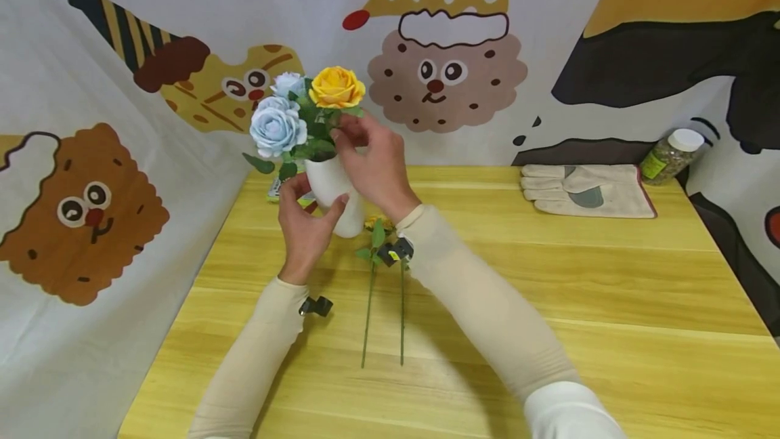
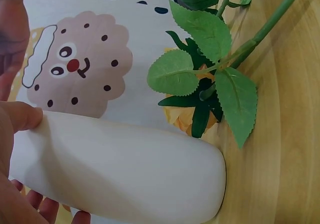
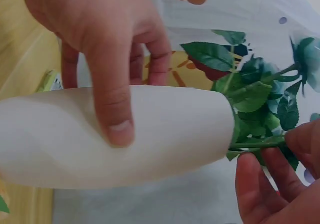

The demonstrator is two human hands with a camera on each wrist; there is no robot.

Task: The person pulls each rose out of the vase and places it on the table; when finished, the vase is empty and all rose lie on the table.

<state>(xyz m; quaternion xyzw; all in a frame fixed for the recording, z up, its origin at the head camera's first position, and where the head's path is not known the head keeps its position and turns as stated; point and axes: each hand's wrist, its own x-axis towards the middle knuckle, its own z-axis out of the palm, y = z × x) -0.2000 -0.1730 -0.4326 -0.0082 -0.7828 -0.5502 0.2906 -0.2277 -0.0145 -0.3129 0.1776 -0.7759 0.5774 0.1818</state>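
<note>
A white vase (image 1: 332,188) stands on the wooden table, gripped around its side by the left hand (image 1: 307,229), thumb across the front in the right wrist view. Just above the rim, the right hand (image 1: 378,161) pinches the green stem (image 3: 265,144) of a yellow rose (image 1: 337,88). Light blue roses (image 1: 275,126) with green leaves lean out of the vase's left side. Two stems (image 1: 368,317) lie on the table in front of the vase; a yellow flower (image 1: 379,223) shows at their far end, partly hidden by the right wrist.
At the table's back right lie pale work gloves (image 1: 588,190) beside a jar with a white lid (image 1: 672,156). A small green and white item (image 1: 274,190) sits partly hidden behind the left hand. A cartoon-printed cloth (image 1: 317,32) hangs behind the table.
</note>
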